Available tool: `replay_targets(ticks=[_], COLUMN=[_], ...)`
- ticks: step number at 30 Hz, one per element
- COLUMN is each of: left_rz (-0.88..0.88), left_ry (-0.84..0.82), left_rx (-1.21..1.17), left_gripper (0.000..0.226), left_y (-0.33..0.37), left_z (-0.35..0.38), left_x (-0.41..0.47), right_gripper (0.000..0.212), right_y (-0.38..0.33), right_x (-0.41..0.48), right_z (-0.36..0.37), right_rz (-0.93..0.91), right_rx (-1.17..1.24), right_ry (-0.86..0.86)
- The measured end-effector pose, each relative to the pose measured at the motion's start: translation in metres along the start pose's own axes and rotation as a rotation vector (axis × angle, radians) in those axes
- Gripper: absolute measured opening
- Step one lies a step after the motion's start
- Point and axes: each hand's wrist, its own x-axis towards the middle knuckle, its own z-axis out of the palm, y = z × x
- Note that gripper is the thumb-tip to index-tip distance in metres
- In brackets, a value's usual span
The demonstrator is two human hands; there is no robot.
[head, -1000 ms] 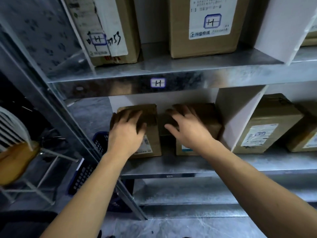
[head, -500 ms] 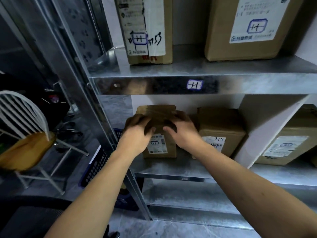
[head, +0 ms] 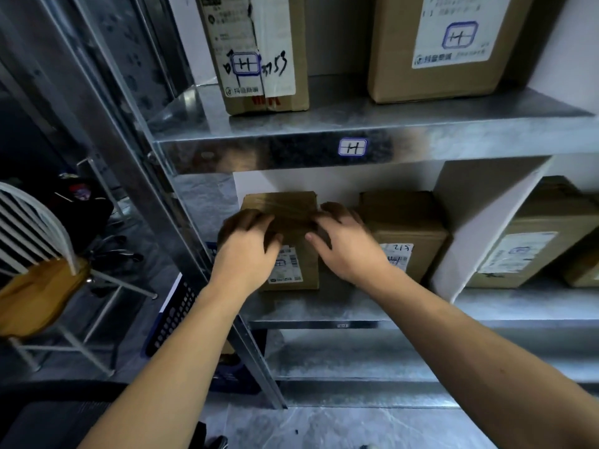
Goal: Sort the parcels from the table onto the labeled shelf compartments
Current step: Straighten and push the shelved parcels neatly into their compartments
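Note:
A small brown cardboard parcel (head: 287, 210) with a white label stands on the lower metal shelf (head: 311, 311), in the left compartment. My left hand (head: 248, 251) grips its upper left corner, thumb on the front face. My right hand (head: 346, 246) holds its right side, fingers curled along the edge between it and a second brown parcel (head: 408, 222) marked "215". The shelf edge above carries an "H" label (head: 352, 147).
Two bigger boxes marked "H" (head: 259, 53) (head: 453, 43) stand on the upper shelf. A white divider (head: 479, 228) closes the compartment on the right, with more parcels (head: 531, 241) beyond. A white chair (head: 39, 280) and a blue crate (head: 175, 315) sit left of the shelf post.
My right hand left the right parcel and came onto the left parcel, so both hands now hold it. The view shifted left and closer.

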Motion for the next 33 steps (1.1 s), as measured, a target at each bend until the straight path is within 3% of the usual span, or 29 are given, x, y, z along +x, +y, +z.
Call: replay_targets(ticks=[6,12,18,26,33], left_rz=[0.213,0.355,0.456,0.398,0.344], left_ry=[0.085,0.044,0.047,0.080,0.084], left_rx=[0.102,0.090,-0.017,-0.161,-0.106], left_gripper=[0.040,0.041,0.042,0.042,0.044], left_y=[0.031,0.083,0.160,0.267,0.336], left_z=[0.016,0.047,0.077,0.113,0.130], left_x=[-0.016,-0.025,-0.043,-0.078,-0.069], right_gripper=[0.039,0.045,0.040,0.041,0.043], right_y=[0.038,0.088,0.142,0.228,0.290], right_x=[-0.047,-0.101,-0.151,-0.213,-0.218], right_z=[-0.016,-0.037,-0.070,-0.131,-0.181], right_rz=[-0.071,-0.001,0.003,0.015,0.026], right_rx=[-0.261,-0.347,-0.318,-0.308,-0.324], right_ry=[0.128,0.108,0.195,0.202,0.178])
